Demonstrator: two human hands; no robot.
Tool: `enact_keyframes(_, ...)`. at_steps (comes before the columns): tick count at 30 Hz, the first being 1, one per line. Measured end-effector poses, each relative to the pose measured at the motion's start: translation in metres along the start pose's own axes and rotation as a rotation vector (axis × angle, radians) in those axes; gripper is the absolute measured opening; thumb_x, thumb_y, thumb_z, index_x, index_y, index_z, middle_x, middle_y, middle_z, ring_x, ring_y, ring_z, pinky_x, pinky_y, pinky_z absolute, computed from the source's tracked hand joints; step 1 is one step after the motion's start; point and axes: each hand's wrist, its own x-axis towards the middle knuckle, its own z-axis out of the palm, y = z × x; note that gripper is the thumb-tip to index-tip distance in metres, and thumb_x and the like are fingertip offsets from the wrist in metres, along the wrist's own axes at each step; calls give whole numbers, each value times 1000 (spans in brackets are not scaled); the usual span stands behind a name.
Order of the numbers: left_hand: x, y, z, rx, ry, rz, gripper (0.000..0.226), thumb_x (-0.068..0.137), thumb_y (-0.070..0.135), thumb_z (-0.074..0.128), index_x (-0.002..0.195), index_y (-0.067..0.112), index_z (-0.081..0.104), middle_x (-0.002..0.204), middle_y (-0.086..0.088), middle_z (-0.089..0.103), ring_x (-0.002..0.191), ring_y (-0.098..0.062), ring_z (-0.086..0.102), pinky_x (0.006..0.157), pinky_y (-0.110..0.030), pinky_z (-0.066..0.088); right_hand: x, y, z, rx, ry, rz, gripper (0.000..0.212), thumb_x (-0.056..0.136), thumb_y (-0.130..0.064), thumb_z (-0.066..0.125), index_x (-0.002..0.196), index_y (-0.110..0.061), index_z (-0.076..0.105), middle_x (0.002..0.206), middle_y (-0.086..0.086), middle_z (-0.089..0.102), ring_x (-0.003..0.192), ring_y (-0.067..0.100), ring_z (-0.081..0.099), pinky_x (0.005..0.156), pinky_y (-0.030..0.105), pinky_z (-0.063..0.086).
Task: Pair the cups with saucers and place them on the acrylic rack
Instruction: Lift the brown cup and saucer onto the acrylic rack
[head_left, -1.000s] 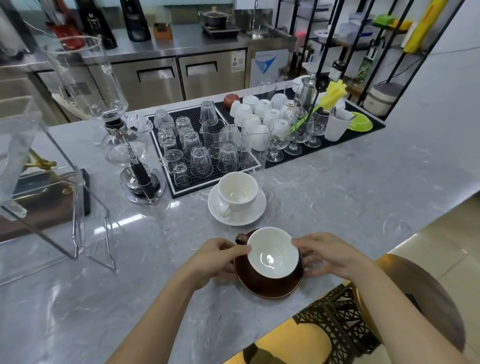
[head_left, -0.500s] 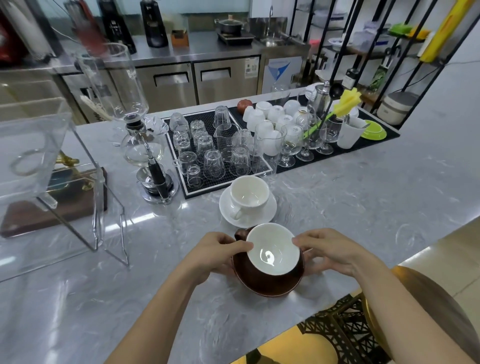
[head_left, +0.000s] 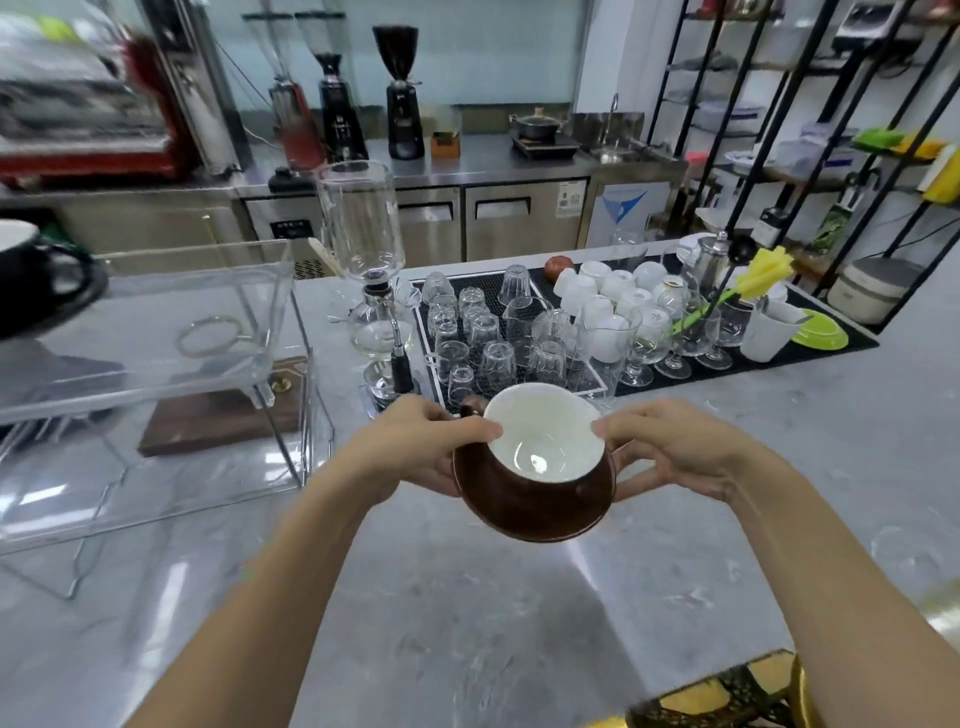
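A brown cup (head_left: 540, 447) with a white inside sits on a brown saucer (head_left: 535, 512), and both are held up above the grey counter. My left hand (head_left: 415, 452) grips the saucer's left edge, thumb on the cup's rim. My right hand (head_left: 675, 452) grips the right edge the same way. The clear acrylic rack (head_left: 156, 332) stands at the left, and a black cup on a black saucer (head_left: 36, 275) sits on its top shelf at the far left. The white cup and saucer are hidden behind the raised brown pair.
A glass siphon brewer (head_left: 374, 291) stands just right of the rack. Behind the cup, a black mat (head_left: 519, 306) holds several upturned glasses and white cups. A wooden base (head_left: 223, 421) lies under the rack. The grey marble counter (head_left: 467, 597) spreads below my arms.
Both hands have lifted the brown cup and saucer off the counter and carried them up and forward. The view has tilted up and the rack's top shelf with the black cup has come into sight.
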Motion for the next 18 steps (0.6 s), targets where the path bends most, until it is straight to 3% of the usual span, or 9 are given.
enact_keyframes(4,-27,38,-31,35,48,77,46,82,34,79,105,-5,68,80,-18,80,71,-27,79,62,-32,64,-4,-52,12,-51,-27,-120,22,85,-20,72,87,1,75,76,14,68,70,25,67,69,48,62)
enact_keyframes(9,-58,81,-67,75,143,172,39,86,34,75,103,-1,68,77,-14,80,70,-26,79,57,-29,63,-6,-117,26,-89,-34,-248,24,85,-22,72,90,2,73,69,12,70,62,23,70,59,39,61)
enact_keyframes(18,-104,126,-146,80,283,258,44,81,38,78,99,-1,69,81,-18,80,75,-31,80,57,-32,64,-1,-211,75,-177,-145,-378,56,66,-35,79,103,4,65,69,9,73,60,23,70,58,37,61)
